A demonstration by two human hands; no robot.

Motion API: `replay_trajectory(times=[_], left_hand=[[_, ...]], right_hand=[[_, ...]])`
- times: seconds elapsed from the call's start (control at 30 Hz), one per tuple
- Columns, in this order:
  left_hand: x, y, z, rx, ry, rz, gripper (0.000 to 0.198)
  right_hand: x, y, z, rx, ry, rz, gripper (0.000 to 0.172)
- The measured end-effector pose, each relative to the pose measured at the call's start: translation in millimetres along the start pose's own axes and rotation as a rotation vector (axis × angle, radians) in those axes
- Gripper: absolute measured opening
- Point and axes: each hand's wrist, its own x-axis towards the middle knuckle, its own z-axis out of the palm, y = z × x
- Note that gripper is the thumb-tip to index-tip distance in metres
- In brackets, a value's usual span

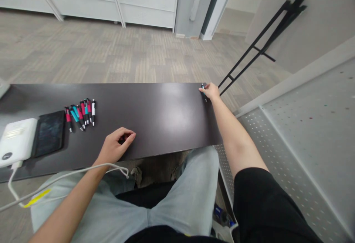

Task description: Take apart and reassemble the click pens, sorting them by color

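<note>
At the far right corner of the dark table point(155, 121), my right hand point(211, 91) is stretched out with thumb and fingertips closed on a pen point(205, 98). The pen has black and light blue parts and points roughly toward me; its middle is partly covered by the fingers. My left hand point(118, 143) rests on the table near the front edge, its fingers curled in loosely and nothing seen in them. Left of it lies a loose row of several pens: red ones point(68, 119), blue ones point(75, 115) and a white one point(93, 112) at the right end.
A black flat device point(50, 134) and a white box-shaped device point(17, 141) lie at the table's left. From the white one, a white cable point(69, 172) runs over my left forearm. A perforated panel point(277, 154) stands at the right, with a black metal frame point(249, 51) beyond the corner.
</note>
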Motion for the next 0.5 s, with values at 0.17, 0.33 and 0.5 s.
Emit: replay_trajectory(times=[0.17, 0.33, 0.5], left_hand=[[0, -9, -2.1, -0.006, -0.058, 0.017, 0.023], [-1, 8, 3.1, -0.038, 0.002, -0.006, 0.027], [2, 16, 11.3, -0.085, 0.016, -0.005, 0.025]], right_hand=[[-1, 3, -5, -0.156, -0.053, -0.079, 0.022], [-21, 0, -17, -0.262, -0.054, -0.100, 0.031], [-54, -39, -8, -0.194, -0.028, -0.314, 0.020]])
